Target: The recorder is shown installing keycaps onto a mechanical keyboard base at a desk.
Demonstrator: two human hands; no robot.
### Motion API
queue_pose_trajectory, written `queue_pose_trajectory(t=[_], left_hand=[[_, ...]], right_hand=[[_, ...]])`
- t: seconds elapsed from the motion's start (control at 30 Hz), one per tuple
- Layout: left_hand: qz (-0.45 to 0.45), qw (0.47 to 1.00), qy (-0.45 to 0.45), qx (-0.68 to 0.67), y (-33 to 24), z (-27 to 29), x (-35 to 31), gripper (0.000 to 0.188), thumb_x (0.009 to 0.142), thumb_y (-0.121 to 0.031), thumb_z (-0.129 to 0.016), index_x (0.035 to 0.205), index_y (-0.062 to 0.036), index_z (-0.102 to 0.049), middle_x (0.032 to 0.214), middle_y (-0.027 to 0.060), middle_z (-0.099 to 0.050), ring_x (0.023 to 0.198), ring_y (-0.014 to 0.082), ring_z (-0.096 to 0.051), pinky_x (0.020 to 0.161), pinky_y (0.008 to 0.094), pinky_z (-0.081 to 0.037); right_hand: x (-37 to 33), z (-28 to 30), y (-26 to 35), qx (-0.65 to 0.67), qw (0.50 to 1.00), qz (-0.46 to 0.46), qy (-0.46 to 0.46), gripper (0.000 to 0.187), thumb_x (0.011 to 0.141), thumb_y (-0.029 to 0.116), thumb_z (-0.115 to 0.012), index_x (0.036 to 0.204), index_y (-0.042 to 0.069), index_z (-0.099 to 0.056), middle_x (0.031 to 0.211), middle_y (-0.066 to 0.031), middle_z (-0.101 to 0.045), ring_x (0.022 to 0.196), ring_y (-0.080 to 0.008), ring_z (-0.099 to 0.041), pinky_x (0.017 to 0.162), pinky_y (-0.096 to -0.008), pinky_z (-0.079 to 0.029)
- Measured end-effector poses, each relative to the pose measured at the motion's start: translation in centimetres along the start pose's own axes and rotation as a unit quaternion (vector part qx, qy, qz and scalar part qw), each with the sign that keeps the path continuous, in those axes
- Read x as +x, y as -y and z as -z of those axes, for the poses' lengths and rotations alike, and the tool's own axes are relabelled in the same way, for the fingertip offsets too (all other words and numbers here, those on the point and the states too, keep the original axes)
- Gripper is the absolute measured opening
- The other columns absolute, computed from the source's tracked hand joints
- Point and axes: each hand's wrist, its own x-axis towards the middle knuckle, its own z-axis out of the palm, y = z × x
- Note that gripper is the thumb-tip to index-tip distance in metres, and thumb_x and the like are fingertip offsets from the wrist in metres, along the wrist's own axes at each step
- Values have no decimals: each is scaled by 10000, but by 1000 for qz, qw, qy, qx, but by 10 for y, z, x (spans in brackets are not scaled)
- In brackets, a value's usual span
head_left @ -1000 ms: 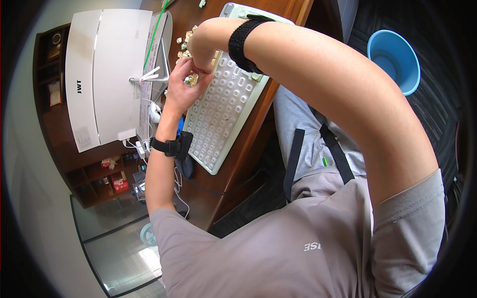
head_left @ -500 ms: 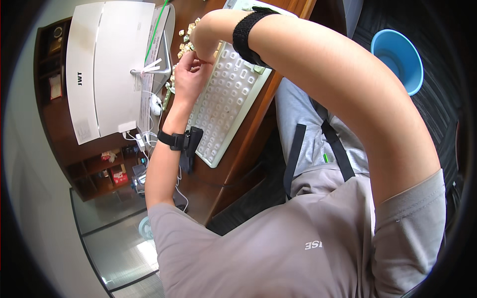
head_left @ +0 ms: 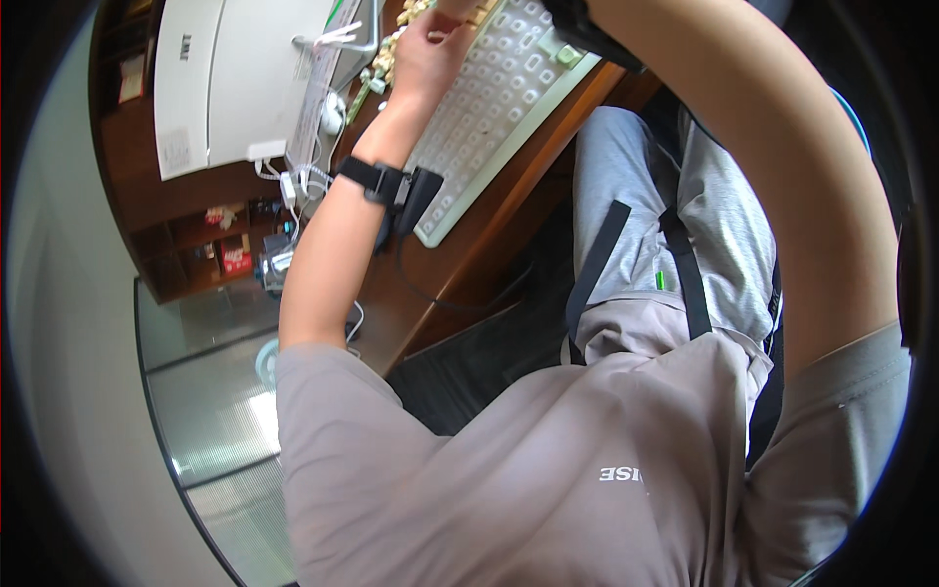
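A keyboard [head_left: 489,103] with a pale green case and rows of whitish, translucent square key positions lies slanted on the wooden desk. Near its corner is a green keycap [head_left: 564,54]. My left hand [head_left: 430,61] is at the keyboard's far left edge, fingers curled together in a pinch; whatever they hold is hidden. Close beside it, at the upper picture edge, only a sliver of my right hand [head_left: 458,7] shows, its fingers cut off. Loose cream and green keycaps [head_left: 382,61] lie in a heap left of my left hand.
A large white monitor [head_left: 240,83] on a stand is left of the keyboard, with a white mouse [head_left: 333,114] and cables by it. The wooden desk's edge [head_left: 509,210] runs between keyboard and my lap. Shelves [head_left: 186,249] stand farther left.
The view has shifted, so desk, keyboard and hands sit higher in the picture. My right hand is now mostly cut off at the upper edge. My left hand stays pinched by the keyboard's edge.
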Motion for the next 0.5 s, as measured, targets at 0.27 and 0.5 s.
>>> queue_pose_trajectory(t=[0.27, 0.5], left_hand=[[-96, 987, -65, 110, -2, -1, 2, 264, 899, -123, -728, 1152, -56, -690, 1047, 112, -710, 974, 250, -682, 850, 346, -527], [-18, 986, -57, -156, 19, -3, 12, 291, 896, -105, -734, 1178, -63, -674, 1080, 98, -703, 978, 206, -683, 856, 345, -542]], right_hand=[[-11, 20, 37, -173, 980, -40, 91, 937, 861, 769, -256, 1403, 39, -482, 1264, -227, -599, 1164, -369, -572, 957, -530, -369], [-16, 13, 9, -95, 995, 20, -18, 859, 865, 743, -316, 1371, 86, -543, 1283, -178, -627, 1210, -314, -572, 922, -455, -392]])
